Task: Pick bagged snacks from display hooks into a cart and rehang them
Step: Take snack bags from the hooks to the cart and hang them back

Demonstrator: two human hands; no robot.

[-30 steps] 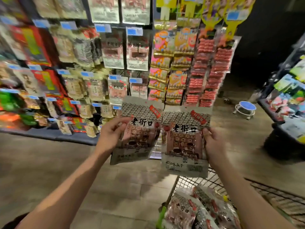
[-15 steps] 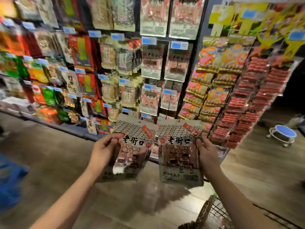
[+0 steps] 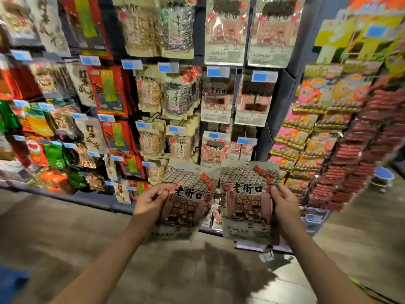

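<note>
Both hands raised side by side before the display rack, each gripping one snack bag. Left hand (image 3: pixel 151 202) curled on the left edge of the left bag (image 3: pixel 186 202), thumb over the front near the black lettering; that bag tilts slightly, its bottom swung toward the left arm. Right hand (image 3: pixel 285 205) pinches the right edge of the right bag (image 3: pixel 246 202), which hangs close to upright. Bags match: grey tiled-roof print on top, red diagonal label at the upper right corner, brown shop-front picture below. Their inner edges meet or nearly meet near the top; cannot tell if they touch. Both held in the air, low in front of the hook display (image 3: pixel 219 102), where bags of the same design hang in two columns under blue price tags (image 3: pixel 215 72). Red sausage strips (image 3: pixel 359 154) hang at the right. Blue round stool (image 3: pixel 383 174) on the wood-look floor (image 3: pixel 54 233) far right. Picture edges blurred.
</note>
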